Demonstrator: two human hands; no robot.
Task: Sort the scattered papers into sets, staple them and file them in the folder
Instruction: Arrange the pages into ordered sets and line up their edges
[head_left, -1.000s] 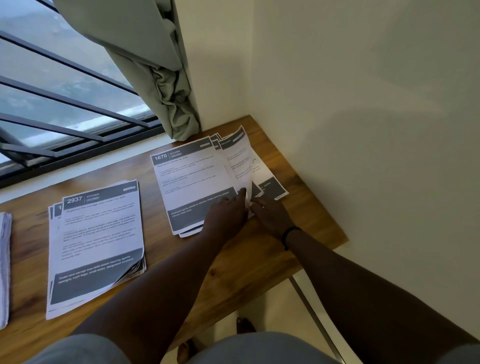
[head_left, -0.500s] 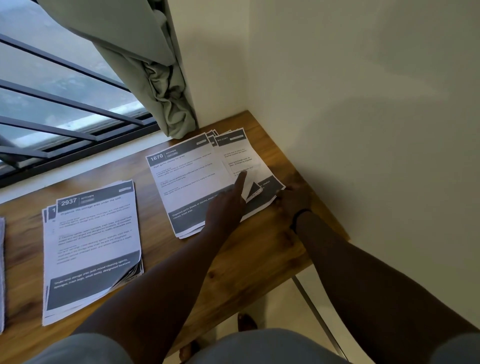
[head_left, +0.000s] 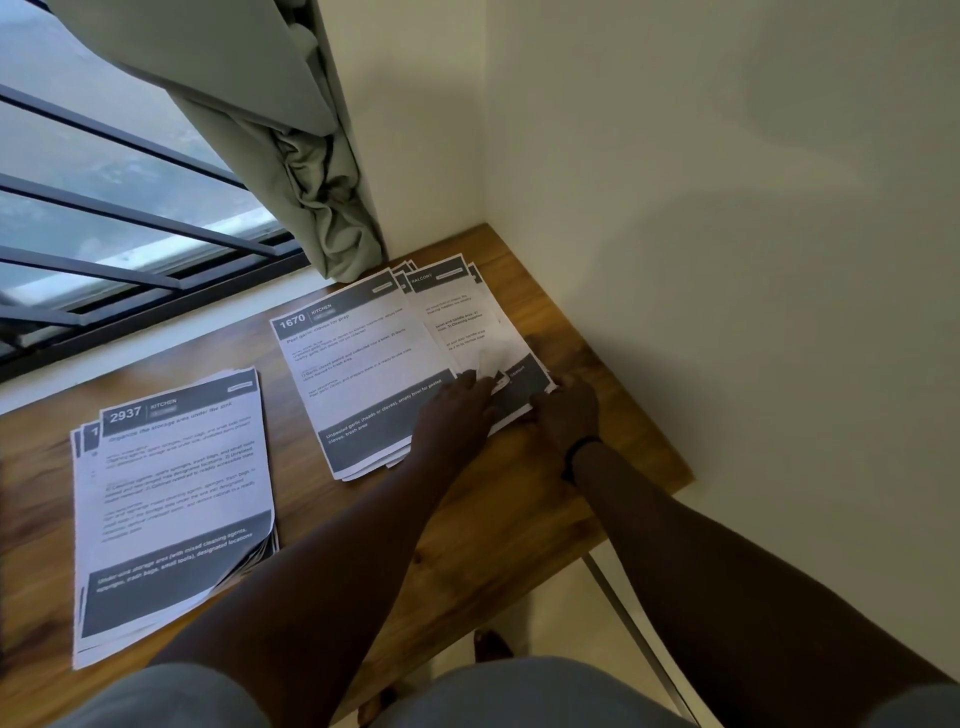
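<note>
At far left of the wooden counter (head_left: 291, 525): a fanned stack of printed sheets (head_left: 171, 509), top page headed "2937 KITCHEN", lower right corner curled up off the pile. Behind it, a barred window (head_left: 104, 218) and a bunched grey-green curtain (head_left: 311, 171) hanging to the counter's back edge. Further right, near the corner of the cream wall (head_left: 727, 208): a second stack (head_left: 363, 379), topped by a page headed "1670 KITCHEN", lying flat. Overlapping that stack's right side, a loose sheet headed "BALCONY" (head_left: 457, 317), with more page edges fanned out beneath it. Left hand (head_left: 457, 415) laid over the lower right of the "1670" page, fingers reaching onto the bottom of the "BALCONY" sheet beside a small lifted white corner; whether pinching that corner or only pressing, cannot tell. Right hand (head_left: 566, 410), dark band at the wrist, at the bottom right corner of the same sheet, fingers curled at its edge; actual grip unclear in the dim light. Both stacks well apart from each other.
</note>
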